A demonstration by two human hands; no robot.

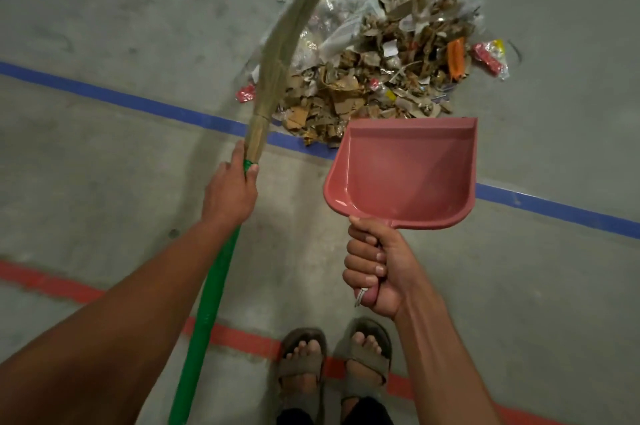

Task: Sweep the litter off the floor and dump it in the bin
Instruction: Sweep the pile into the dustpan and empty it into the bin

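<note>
Head view, floor (104, 26): grey concrete, with a blue line (145, 102) crossing it and a red line (235, 336) nearer my sandals (301, 365).
Litter (377, 57): one heap of torn cardboard, wrappers and plastic on the floor, straddling the blue line, beyond both my hands.
Broom (214, 279): green handle, grass head blurred, left of the heap.
Dustpan (405, 172): pink, nothing in it, lip just short of the heap's near edge.
My left hand (230, 192): fingers wrapped round the broom where handle meets bristles.
My right hand (375, 269): fist curled tight on the dustpan handle.

Broom (277, 54), dustpan (403, 172) before litter (381, 54)
</note>
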